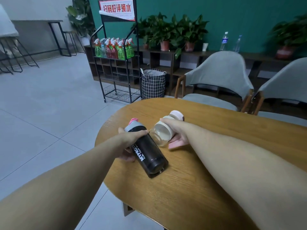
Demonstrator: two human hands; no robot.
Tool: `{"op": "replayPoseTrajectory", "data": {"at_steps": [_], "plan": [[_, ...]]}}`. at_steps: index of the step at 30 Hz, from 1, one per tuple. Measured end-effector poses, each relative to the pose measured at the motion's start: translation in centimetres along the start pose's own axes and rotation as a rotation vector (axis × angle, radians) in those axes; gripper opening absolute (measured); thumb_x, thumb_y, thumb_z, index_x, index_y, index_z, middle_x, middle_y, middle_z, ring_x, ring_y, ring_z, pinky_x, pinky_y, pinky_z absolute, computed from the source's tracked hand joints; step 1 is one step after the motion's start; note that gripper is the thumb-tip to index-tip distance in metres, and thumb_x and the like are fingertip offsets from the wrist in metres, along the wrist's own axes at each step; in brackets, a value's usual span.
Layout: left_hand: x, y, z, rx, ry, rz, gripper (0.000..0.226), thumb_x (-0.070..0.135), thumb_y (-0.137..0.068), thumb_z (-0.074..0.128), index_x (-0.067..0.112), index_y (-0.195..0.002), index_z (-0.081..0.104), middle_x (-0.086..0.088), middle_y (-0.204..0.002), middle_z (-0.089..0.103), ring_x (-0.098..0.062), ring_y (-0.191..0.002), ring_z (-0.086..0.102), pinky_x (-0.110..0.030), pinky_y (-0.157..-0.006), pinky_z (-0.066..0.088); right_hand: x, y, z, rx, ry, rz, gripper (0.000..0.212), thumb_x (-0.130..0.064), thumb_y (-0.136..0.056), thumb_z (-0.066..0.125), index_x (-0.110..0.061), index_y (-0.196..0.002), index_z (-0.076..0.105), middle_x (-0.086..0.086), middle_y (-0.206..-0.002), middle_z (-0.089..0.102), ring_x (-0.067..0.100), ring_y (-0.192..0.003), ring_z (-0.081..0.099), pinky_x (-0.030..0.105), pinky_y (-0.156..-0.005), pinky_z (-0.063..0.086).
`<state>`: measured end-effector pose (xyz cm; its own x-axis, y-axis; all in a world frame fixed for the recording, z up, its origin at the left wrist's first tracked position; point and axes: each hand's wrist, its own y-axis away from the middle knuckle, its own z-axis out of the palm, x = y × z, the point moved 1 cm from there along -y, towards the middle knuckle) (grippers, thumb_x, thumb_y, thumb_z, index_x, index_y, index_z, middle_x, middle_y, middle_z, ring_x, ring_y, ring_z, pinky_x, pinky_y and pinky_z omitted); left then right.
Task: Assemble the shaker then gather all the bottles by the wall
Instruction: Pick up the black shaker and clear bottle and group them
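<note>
My left hand (128,143) grips a dark shaker bottle (148,153) with white lettering, a grey lid and a pink cap. The shaker is tilted, its base pointing toward me just above the round wooden table (191,188). My right hand (176,131) holds a clear bottle (163,133) with a cream band and a pink cap, also tipped with its base toward the shaker. The two bottles almost touch. A pink piece (176,144) shows under my right palm; I cannot tell what it is.
Two grey chairs (221,80) stand at the table's far side. Behind them a low wooden shelf (166,58) runs along the green wall with potted plants and two clear water bottles (224,41). A black wire rack (116,67) of spray bottles and a checked basket (153,83) stand on the floor.
</note>
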<state>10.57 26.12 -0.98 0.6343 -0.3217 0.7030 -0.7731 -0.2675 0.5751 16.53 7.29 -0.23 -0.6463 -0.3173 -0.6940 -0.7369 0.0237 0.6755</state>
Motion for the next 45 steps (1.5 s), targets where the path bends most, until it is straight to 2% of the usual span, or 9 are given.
{"op": "replayPoseTrajectory", "data": {"at_steps": [4,9,12,15,18,23,29,39,45], "plan": [[-0.3,-0.7,0.1,-0.034,0.125,-0.002,0.086,0.049,-0.069,0.087,0.023,-0.127,0.029,-0.025,-0.113,0.06,-0.04,-0.089,0.073,-0.053,-0.076,0.063,0.7,0.4,-1.0,-0.043,-0.102,0.004,0.055,-0.048,-0.082,0.073,-0.011,-0.118,0.053,0.019,-0.099,0.069,0.031,-0.078,0.073,0.041,-0.064,0.064],[0.3,-0.1,0.9,-0.06,0.208,0.106,0.094,0.048,-0.059,0.091,0.017,-0.128,0.036,-0.017,-0.118,0.06,-0.037,-0.096,0.073,-0.051,-0.082,0.062,3.1,0.9,-3.2,-0.073,-0.248,-0.053,0.037,-0.041,-0.086,0.071,-0.012,-0.1,0.053,0.018,-0.098,0.07,0.031,-0.091,0.073,0.045,-0.091,0.059],[1.5,1.2,2.0,-0.09,0.172,0.196,0.11,0.052,-0.04,0.092,0.016,-0.134,0.045,-0.013,-0.119,0.069,-0.032,-0.091,0.076,-0.043,-0.071,0.065,4.6,2.0,-5.3,-0.037,-0.286,-0.143,0.039,-0.038,-0.087,0.07,-0.016,-0.115,0.056,0.012,-0.104,0.073,0.027,-0.092,0.074,0.044,-0.091,0.059],[3.3,3.9,4.6,-0.126,0.151,0.33,0.096,0.046,-0.048,0.091,0.017,-0.131,0.053,-0.01,-0.112,0.074,-0.024,-0.089,0.076,-0.03,-0.059,0.06,6.4,4.1,-9.0,0.096,-0.305,-0.278,0.05,-0.036,-0.083,0.074,-0.018,-0.124,0.052,0.008,-0.108,0.073,0.024,-0.09,0.075,0.039,-0.081,0.062],[5.1,6.5,8.2,-0.154,0.144,0.486,0.066,0.033,-0.066,0.092,0.018,-0.122,0.06,-0.007,-0.11,0.075,-0.019,-0.085,0.072,-0.03,-0.064,0.057,8.5,7.0,-13.2,0.254,-0.305,-0.396,0.068,-0.036,-0.075,0.082,-0.021,-0.125,0.04,0.003,-0.115,0.067,0.021,-0.093,0.074,0.037,-0.078,0.063],[7.5,11.5,15.6,-0.245,0.137,0.657,0.08,0.027,-0.069,0.093,0.022,-0.13,0.042,0.001,-0.118,0.064,-0.018,-0.105,0.065,-0.038,-0.085,0.057,13.3,12.3,-20.3,0.455,-0.293,-0.54,0.073,-0.025,-0.072,0.086,-0.023,-0.125,0.035,-0.007,-0.111,0.059,0.014,-0.1,0.065,0.035,-0.079,0.061],[8.9,17.6,24.9,-0.412,0.125,0.771,0.089,0.029,-0.065,0.095,0.027,-0.136,0.041,0.004,-0.123,0.063,-0.017,-0.114,0.061,-0.04,-0.1,0.051,20.9,18.7,-27.9,0.688,-0.184,-0.544,0.077,-0.024,-0.072,0.087,-0.023,-0.127,0.032,-0.004,-0.114,0.059,0.015,-0.103,0.06,0.033,-0.088,0.051],[7.9,27.4,38.8,-0.725,0.066,0.809,0.08,0.016,-0.075,0.089,0.037,-0.132,0.037,0.021,-0.108,0.052,0.0,-0.092,0.055,-0.027,-0.064,0.048,33.5,26.8,-37.2,0.953,-0.203,-0.445,0.077,-0.024,-0.071,0.089,-0.029,-0.123,0.032,-0.005,-0.117,0.055,0.018,-0.108,0.057,0.033,-0.088,0.048],[7.2,30.9,46.0,-0.786,-0.006,0.84,0.098,0.013,-0.071,0.092,0.031,-0.146,0.032,0.021,-0.107,0.051,0.0,-0.094,0.053,-0.039,-0.093,0.052,39.9,29.1,-41.5,1.029,-0.19,-0.365,0.089,-0.023,-0.067,0.091,-0.025,-0.133,0.031,-0.003,-0.122,0.054,0.021,-0.114,0.057,0.043,-0.098,0.051]]}}
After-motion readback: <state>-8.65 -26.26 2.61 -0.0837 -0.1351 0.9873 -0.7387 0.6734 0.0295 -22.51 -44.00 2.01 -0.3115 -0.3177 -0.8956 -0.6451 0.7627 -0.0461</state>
